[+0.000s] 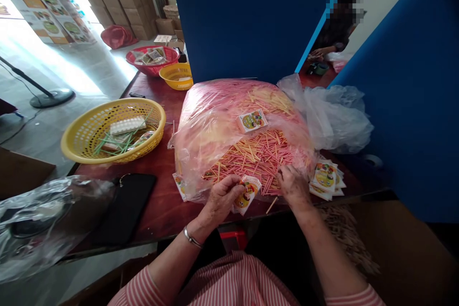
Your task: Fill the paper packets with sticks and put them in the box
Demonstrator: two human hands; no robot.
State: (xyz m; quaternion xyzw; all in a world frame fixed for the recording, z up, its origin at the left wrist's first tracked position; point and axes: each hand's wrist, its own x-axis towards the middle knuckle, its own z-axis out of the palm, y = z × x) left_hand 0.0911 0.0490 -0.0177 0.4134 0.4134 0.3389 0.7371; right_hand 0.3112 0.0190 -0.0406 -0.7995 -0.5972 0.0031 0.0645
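My left hand pinches a small printed packet between thumb and fingers, at the front edge of a large clear plastic bag. The bag lies torn wide across the table, full of thin pink and yellow sticks. At the right front of the pile, my right hand has its fingers curled in against the sticks; what they hold is hidden. One loose stick lies just below that hand. Another printed packet rests on top of the bag. Right of my right hand is a stack of similar packets.
To the left stands a yellow basket with green sticks and packs. Behind it are a red basket and a smaller yellow one. A black pouch lies front left. Blue panels rise behind; another person sits beyond them.
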